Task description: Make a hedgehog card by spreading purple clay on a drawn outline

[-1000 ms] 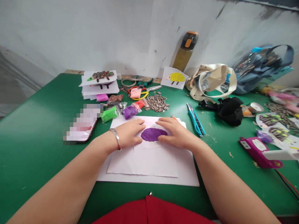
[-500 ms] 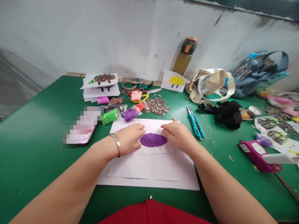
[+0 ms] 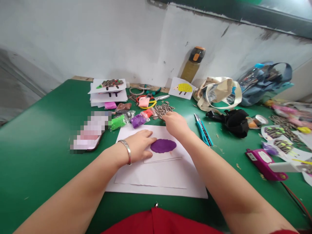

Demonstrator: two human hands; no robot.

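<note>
A flattened purple clay oval (image 3: 163,146) lies on a small white paper card (image 3: 156,158), which rests on larger white sheets (image 3: 151,175). My left hand (image 3: 138,144), wearing a silver bangle, lies with fingers spread on the card; its fingertips touch or nearly touch the clay's left edge. Beyond the clay, my right hand (image 3: 176,124) is at the near edge of a pile of striped sunflower seeds (image 3: 163,110). Its fingers are curled together and the fingertips are mostly hidden, so what they hold cannot be made out.
Bags of green clay (image 3: 118,122) and purple clay (image 3: 139,120) lie beyond the sheets. A phone (image 3: 90,131) is at left, a teal utility knife (image 3: 203,130) at right. Farther back are scissors (image 3: 162,97), a card with a yellow hedgehog (image 3: 182,87), a bottle (image 3: 193,65) and a canvas bag (image 3: 219,92).
My right hand has left the card and reached forward to the sunflower seeds, its fingers curling. My left hand stays on the card. The view has shifted slightly.
</note>
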